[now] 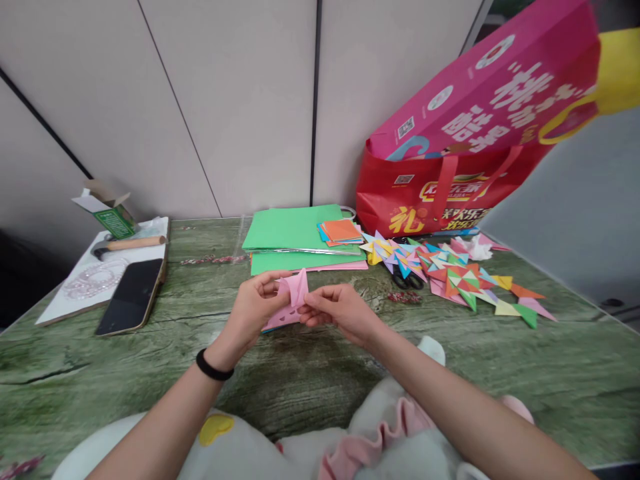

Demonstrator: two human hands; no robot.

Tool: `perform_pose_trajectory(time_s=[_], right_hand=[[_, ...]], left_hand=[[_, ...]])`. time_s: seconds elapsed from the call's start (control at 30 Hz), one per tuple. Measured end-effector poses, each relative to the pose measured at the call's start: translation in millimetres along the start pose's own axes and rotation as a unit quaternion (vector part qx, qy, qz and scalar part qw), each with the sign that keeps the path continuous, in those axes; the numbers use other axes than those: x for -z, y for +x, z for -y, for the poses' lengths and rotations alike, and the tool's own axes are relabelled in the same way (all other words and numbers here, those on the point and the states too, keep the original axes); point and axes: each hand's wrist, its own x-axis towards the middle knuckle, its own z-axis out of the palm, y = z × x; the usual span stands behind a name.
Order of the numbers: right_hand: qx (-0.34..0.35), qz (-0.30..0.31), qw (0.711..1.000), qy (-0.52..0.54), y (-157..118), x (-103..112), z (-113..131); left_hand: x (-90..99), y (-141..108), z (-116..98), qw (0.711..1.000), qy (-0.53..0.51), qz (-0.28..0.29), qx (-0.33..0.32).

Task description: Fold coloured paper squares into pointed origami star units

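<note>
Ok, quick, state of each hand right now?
Left hand: closed, holding the folded pink paper between thumb and fingers.
Right hand: closed, fingertips pinching the same paper at its lower edge.

"What stands at the far side?"
"A pale panelled wall [240, 100]; dark seams [316, 100] divide it; a blue-grey surface [575, 213] stands at right."
"And nearer?"
"A bench [555, 360], its top green and wood-grained; the light looks soft."

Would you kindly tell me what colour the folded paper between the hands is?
The folded paper is pink, in the head view.
</note>
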Motion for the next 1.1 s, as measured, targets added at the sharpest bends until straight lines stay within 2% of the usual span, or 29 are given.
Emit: perform_pose_trajectory(time_s=[0.3,0.67,0.8,0.97,1.1], right_hand=[[-0.086,0.036,0.995,0.023,1.1,4.6,3.2],[-0.034,0.024,0.998,-0.052,0.7,2.5,0.3],[-0.035,0.015,0.999,-0.016,-0.6,1.0,0.9],[-0.06,0.006,0.997,0.045,1.1,3.5,-0.8],[-0.089,-0.001,0.991,0.104,3.2,5.9,0.0]], left_hand=[[0.8,0.4,-0.9,1.0,0.004,-0.018,0.009],[-0.9,-0.2,-1.7,0.999,0.03,-0.026,0.022],[-1.4,-1.8,-3.6,0.999,0.034,-0.019,0.008],[-1.8,-3.6,-3.0,0.999,0.045,0.022,0.008],[-0.2,-3.0,-3.3,0.997,0.059,0.022,-0.052]])
